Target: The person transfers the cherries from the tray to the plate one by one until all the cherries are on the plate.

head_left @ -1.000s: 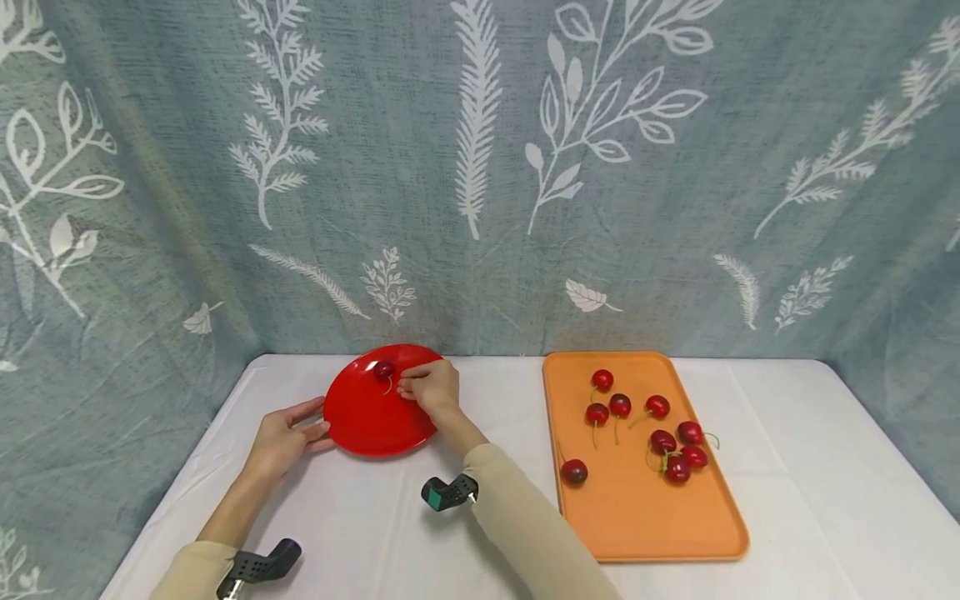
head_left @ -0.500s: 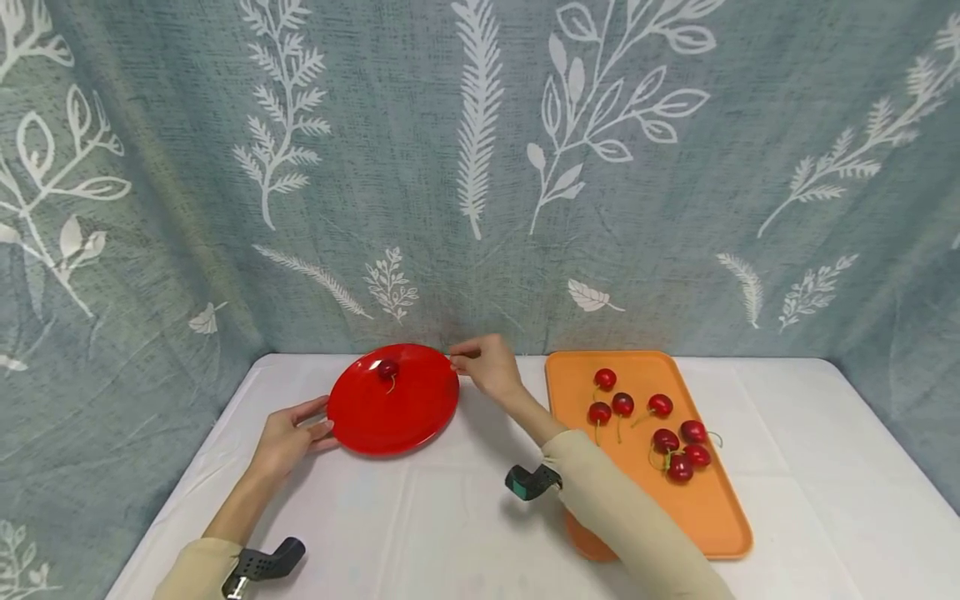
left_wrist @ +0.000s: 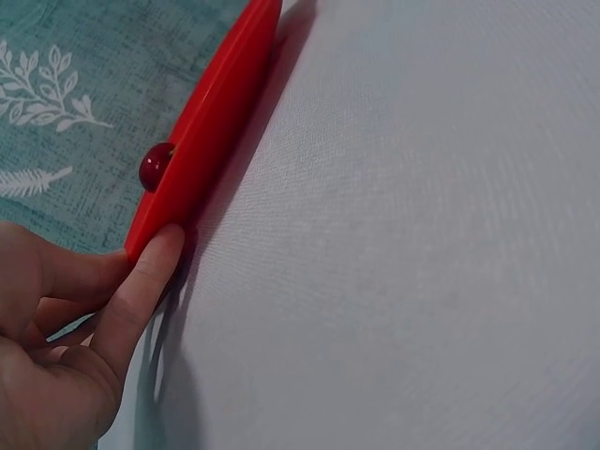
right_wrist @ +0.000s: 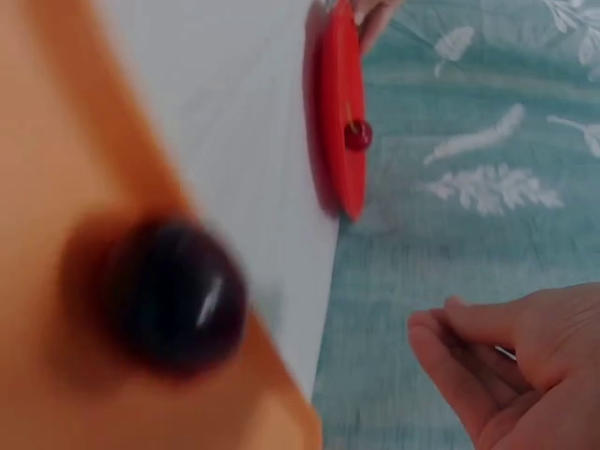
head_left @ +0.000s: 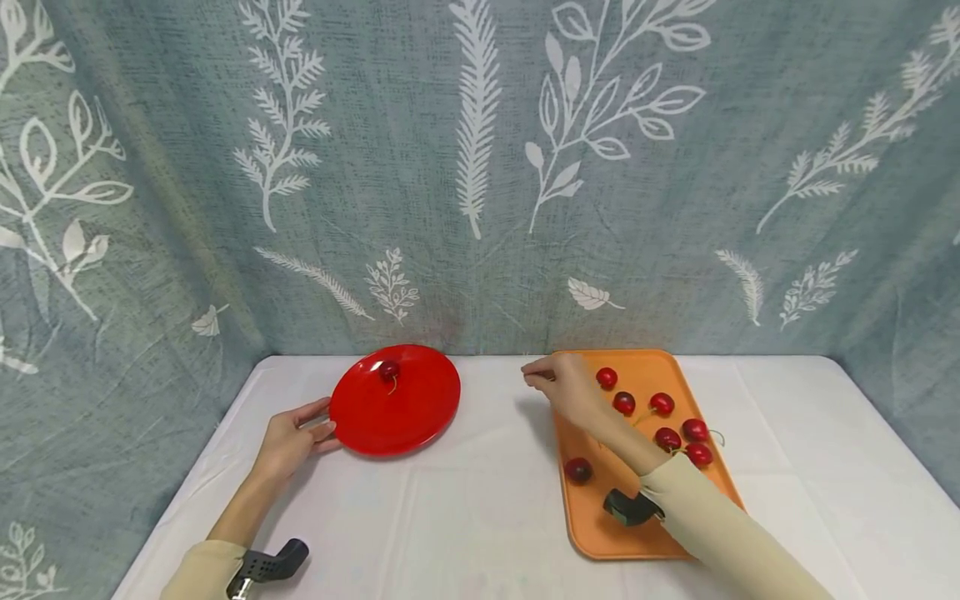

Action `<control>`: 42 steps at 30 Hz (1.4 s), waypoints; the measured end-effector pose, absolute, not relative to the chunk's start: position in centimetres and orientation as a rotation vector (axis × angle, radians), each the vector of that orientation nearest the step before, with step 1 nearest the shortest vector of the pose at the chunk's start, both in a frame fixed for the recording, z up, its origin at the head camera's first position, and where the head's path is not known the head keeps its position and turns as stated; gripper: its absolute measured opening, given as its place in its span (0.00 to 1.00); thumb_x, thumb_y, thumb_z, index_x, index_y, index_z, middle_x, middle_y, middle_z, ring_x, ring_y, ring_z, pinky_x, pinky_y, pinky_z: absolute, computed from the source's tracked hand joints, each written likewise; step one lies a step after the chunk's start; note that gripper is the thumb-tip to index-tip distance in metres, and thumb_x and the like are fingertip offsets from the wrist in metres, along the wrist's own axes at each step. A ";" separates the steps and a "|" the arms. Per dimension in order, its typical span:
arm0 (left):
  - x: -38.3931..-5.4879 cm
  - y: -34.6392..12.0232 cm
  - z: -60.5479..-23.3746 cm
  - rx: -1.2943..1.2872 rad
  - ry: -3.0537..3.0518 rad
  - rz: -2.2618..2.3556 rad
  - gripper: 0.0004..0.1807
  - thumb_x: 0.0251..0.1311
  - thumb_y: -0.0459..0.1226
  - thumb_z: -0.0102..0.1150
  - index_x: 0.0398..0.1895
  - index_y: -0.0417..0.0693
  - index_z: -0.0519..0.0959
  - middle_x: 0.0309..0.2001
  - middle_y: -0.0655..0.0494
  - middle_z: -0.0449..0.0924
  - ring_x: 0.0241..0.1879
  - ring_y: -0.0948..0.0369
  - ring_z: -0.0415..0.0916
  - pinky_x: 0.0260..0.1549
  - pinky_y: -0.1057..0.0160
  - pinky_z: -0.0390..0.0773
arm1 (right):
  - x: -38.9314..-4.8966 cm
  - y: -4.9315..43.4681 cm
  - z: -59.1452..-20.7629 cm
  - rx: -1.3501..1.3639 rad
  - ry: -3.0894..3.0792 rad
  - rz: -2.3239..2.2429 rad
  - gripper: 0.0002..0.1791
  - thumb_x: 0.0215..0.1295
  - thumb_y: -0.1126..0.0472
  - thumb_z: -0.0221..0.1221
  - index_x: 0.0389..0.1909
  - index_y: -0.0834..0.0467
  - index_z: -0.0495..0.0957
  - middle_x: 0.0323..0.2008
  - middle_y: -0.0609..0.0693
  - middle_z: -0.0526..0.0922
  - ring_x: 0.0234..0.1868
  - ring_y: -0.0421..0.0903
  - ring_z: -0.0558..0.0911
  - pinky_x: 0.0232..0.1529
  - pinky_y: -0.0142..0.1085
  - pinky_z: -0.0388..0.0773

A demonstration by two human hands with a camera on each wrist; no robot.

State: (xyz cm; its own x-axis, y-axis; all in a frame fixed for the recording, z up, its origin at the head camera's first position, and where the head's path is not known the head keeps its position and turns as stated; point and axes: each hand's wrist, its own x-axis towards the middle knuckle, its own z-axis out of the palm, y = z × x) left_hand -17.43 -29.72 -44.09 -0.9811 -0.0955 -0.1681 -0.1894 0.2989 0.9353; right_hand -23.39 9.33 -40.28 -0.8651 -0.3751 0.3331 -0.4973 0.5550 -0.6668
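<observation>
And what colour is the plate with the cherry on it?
The plate is bright red, clearest in the head view.

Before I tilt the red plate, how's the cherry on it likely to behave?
The cherry looks round and glossy, so it would probably roll. Its bent stem might make that roll veer. The plate looks shiny too, so the cherry may slide easily.

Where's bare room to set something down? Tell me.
White cloth lies bare between the red plate and orange tray, in front of the plate, and right of the tray. Crowded: the tray's far and right parts, holding cherries; the right hand hovers over its far-left side.
</observation>
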 end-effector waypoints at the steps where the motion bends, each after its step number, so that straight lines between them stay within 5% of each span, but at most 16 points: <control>1: -17.4 -29.7 -44.1 -0.270 2.467 1.794 0.29 0.70 0.27 0.47 0.71 0.27 0.56 0.68 0.27 0.60 0.44 0.58 0.85 0.41 0.68 0.83 | -23.2 10.0 -40.2 0.723 -2.647 1.191 0.08 0.63 0.68 0.63 0.41 0.65 0.86 0.38 0.57 0.88 0.37 0.49 0.86 0.33 0.37 0.84; 9: -17.4 -29.5 -44.1 -0.290 2.462 1.800 0.29 0.69 0.26 0.48 0.71 0.27 0.56 0.68 0.27 0.60 0.45 0.57 0.84 0.41 0.67 0.83 | -22.0 15.1 -40.3 0.678 -2.671 1.164 0.12 0.63 0.66 0.64 0.45 0.66 0.85 0.42 0.57 0.87 0.42 0.52 0.86 0.42 0.43 0.85; 17: -17.2 -29.5 -44.3 -0.282 2.444 1.822 0.28 0.70 0.27 0.47 0.71 0.27 0.56 0.68 0.27 0.60 0.44 0.57 0.84 0.41 0.67 0.83 | -20.9 20.2 -40.8 0.603 -2.647 1.065 0.10 0.60 0.68 0.66 0.42 0.66 0.86 0.39 0.57 0.88 0.37 0.51 0.86 0.33 0.33 0.83; 26: -17.3 -29.6 -44.5 -0.288 2.435 1.836 0.28 0.70 0.27 0.47 0.72 0.28 0.56 0.69 0.27 0.59 0.45 0.55 0.84 0.42 0.67 0.83 | -19.5 26.1 -41.0 0.493 -2.693 0.925 0.11 0.58 0.68 0.67 0.42 0.67 0.85 0.38 0.59 0.88 0.35 0.52 0.87 0.32 0.35 0.85; 30: -17.3 -29.7 -44.4 -0.280 2.440 1.835 0.29 0.70 0.27 0.47 0.72 0.28 0.56 0.69 0.28 0.58 0.47 0.55 0.84 0.43 0.67 0.82 | -18.8 28.7 -41.1 0.378 -2.737 0.995 0.13 0.60 0.66 0.66 0.45 0.68 0.84 0.40 0.61 0.87 0.37 0.47 0.87 0.33 0.25 0.82; 37: -17.3 -29.9 -44.5 -0.274 2.415 1.859 0.29 0.71 0.28 0.48 0.73 0.30 0.56 0.69 0.30 0.59 0.47 0.57 0.83 0.44 0.67 0.82 | -17.5 32.0 -42.2 0.210 -2.836 1.020 0.16 0.63 0.61 0.65 0.47 0.68 0.84 0.43 0.62 0.86 0.37 0.25 0.81 0.36 0.19 0.78; 42: -17.4 -30.1 -44.6 -0.290 2.408 1.850 0.29 0.71 0.30 0.48 0.73 0.33 0.56 0.70 0.32 0.59 0.48 0.58 0.83 0.44 0.67 0.82 | -16.7 33.1 -43.1 0.118 -2.939 1.005 0.18 0.64 0.55 0.65 0.47 0.66 0.84 0.44 0.59 0.87 0.39 0.29 0.82 0.37 0.19 0.77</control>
